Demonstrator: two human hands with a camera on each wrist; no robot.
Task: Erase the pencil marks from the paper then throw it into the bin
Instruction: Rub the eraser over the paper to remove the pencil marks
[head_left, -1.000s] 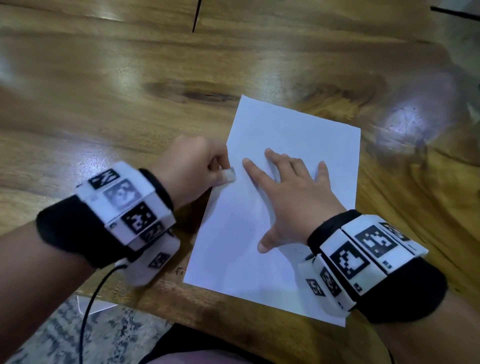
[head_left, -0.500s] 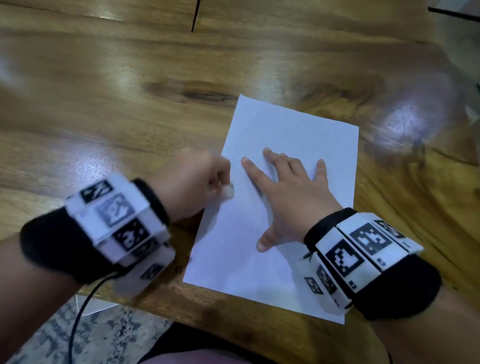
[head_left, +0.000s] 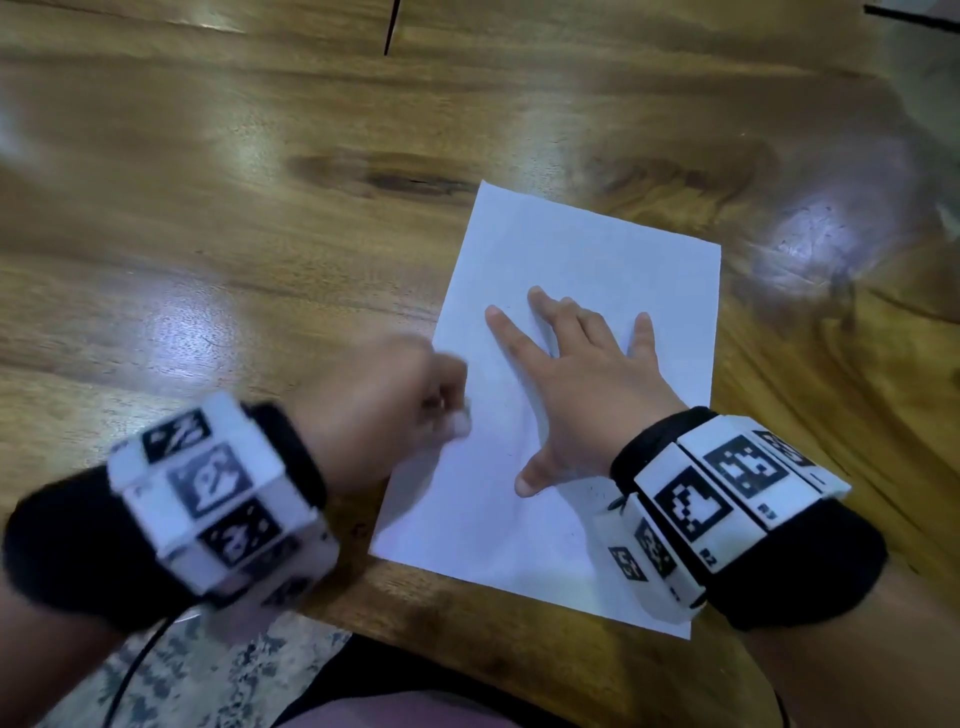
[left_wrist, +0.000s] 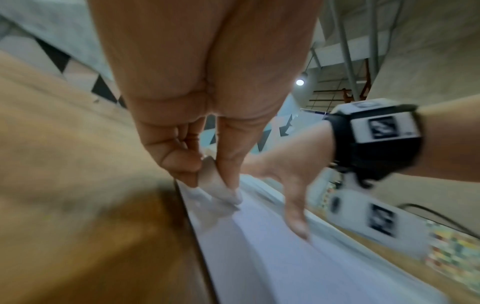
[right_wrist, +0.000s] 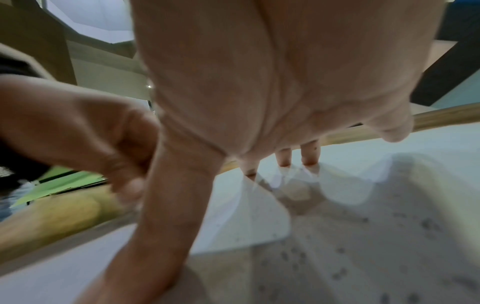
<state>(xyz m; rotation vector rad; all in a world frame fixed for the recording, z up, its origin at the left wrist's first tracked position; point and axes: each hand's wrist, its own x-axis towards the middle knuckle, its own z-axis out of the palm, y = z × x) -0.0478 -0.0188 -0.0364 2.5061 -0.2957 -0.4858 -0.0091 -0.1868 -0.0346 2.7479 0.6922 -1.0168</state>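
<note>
A white sheet of paper lies on the wooden table, its near edge close to the table's front edge. My right hand lies flat on the sheet with fingers spread, pressing it down. My left hand pinches a small white eraser between thumb and fingers at the paper's left edge; the left wrist view shows the eraser touching the paper. Dark eraser crumbs speckle the sheet near my right palm. No bin is in view.
The table stretches bare and glossy to the left and far side, with a dark knot beyond the paper. A patterned floor and a black cable show below the table's near edge.
My left hand with the eraser has slid toward me along the paper's left edge, and it is motion-blurred now. The right hand has stayed flat on the sheet.
</note>
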